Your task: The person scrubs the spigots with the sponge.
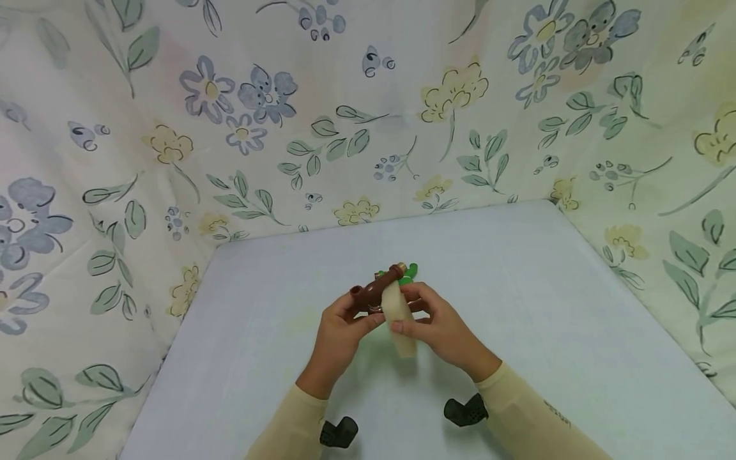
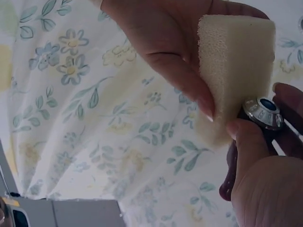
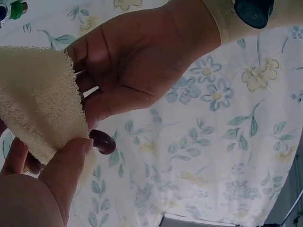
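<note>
The left hand's [image 1: 339, 329] fingers grip a brown tap [image 1: 375, 292] with a chrome, blue-centred knob [image 2: 268, 107], and the right hand's [image 1: 445, 324] pinch a cream sponge [image 1: 398, 316] against it, above the white desk [image 1: 259, 370]. Dark lettering [image 1: 556, 414] on the right sleeve [image 1: 529, 409] is unreadable. Tap and sponge partly hide a green fitting [image 1: 411, 273] beyond; floral cloth [image 1: 345, 83] hangs around.
</note>
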Available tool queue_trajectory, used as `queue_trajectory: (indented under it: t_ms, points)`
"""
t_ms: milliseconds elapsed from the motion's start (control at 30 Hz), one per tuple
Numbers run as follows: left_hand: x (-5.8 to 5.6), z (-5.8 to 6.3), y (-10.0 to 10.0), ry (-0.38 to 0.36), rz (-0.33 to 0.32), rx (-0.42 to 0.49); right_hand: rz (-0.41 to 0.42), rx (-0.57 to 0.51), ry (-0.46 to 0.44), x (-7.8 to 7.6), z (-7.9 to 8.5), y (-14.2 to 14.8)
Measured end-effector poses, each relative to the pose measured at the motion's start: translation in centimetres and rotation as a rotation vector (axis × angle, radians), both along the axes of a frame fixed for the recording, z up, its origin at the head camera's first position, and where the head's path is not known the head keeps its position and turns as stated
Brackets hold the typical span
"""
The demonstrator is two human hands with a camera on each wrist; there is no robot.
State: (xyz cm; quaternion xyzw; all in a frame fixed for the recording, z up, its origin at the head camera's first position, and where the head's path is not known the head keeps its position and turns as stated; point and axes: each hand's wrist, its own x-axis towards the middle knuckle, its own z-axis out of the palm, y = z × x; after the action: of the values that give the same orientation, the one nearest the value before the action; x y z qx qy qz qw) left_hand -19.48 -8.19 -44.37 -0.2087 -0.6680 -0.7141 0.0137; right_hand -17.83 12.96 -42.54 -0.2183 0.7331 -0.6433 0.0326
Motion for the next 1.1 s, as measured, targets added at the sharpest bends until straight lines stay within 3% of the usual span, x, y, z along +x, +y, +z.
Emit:
queue_trajectory:
  t_ms: [233, 400, 733, 1000, 1100]
  points:
    - [0.2, 0.2, 0.1, -0.021, -0.055, 0.009, -0.045, 0.053, -0.019, -1.6, -2.3, 0.9]
    - [0.2, 0.2, -0.1, -0.017, -0.077, 0.015, -0.051, 0.056, -0.032, -1.9, -2.7, 1.0]
    - [0.0, 0.2, -0.1, -0.021, -0.078, 0.028, -0.04, 0.054, -0.013, -1.3, -2.2, 0.4]
    - [-0.4, -0.2, -0.3, -0.039, -0.043, 0.025, -0.02, 0.009, -0.015, 0.5, 0.4, -0.3]
    - [-0.5, -0.3, -0.3, -0.032, -0.043, 0.048, -0.016, -0.002, 0.006, 0.6, 0.4, -0.5]
